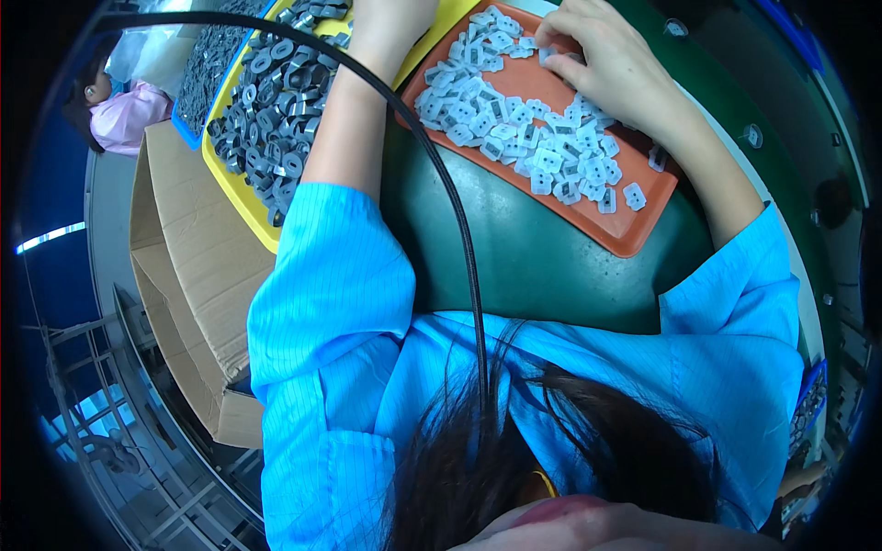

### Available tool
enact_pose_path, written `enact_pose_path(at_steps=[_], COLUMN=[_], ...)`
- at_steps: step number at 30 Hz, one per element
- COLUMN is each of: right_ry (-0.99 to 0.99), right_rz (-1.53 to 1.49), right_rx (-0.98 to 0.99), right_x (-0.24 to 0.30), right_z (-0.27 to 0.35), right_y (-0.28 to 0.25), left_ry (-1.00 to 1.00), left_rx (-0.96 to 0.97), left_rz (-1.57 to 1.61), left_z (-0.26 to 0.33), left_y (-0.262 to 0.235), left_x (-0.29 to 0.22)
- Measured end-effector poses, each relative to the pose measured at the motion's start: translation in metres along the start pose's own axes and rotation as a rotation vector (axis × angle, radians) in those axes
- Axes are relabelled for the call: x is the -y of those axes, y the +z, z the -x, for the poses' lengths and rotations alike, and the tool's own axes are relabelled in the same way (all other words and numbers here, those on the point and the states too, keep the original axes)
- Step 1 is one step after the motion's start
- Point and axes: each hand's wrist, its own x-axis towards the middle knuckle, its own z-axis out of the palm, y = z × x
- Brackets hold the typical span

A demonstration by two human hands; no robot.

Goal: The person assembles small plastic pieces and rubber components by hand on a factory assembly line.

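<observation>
My right hand (606,60) reaches over an orange tray (602,234), thumb and fingers closed on a small translucent white plastic piece (548,55). Many similar two-holed pieces (548,160) lie heaped across that tray, thinning out in its middle. At the top edge is my left hand (393,23), above the inner side of a yellow tray (241,213); its fingers are cut off by the frame, so I cannot see what it holds. Dark grey ring-shaped parts (276,119) fill the yellow tray.
A blue bin (191,129) of small dark parts stands beyond the yellow tray. Below it, left of me, is an open cardboard box (197,266). A black cable (450,184) hangs across the view. On the right, a green belt (726,92) carries scattered small pieces. Another person (133,119) sits far left.
</observation>
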Motion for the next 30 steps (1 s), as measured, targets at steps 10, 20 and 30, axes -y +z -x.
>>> enact_pose_path(at_steps=[10, 20, 30], right_ry=[0.419, 0.427, 0.431], right_rz=[-0.848, -0.73, -0.684], right_rx=[-0.007, -0.125, -0.11], right_x=[-0.006, -0.005, -0.006], right_z=[-0.018, -0.016, -0.014], right_y=[-0.027, -0.021, -0.022], left_ry=[-0.356, -0.317, -0.206], left_rx=[0.505, 0.48, 0.458], left_rz=[1.36, 1.085, 0.984], left_z=[0.062, 0.079, 0.08], left_y=[0.004, 0.017, 0.013], left_x=[-0.032, -0.053, -0.059])
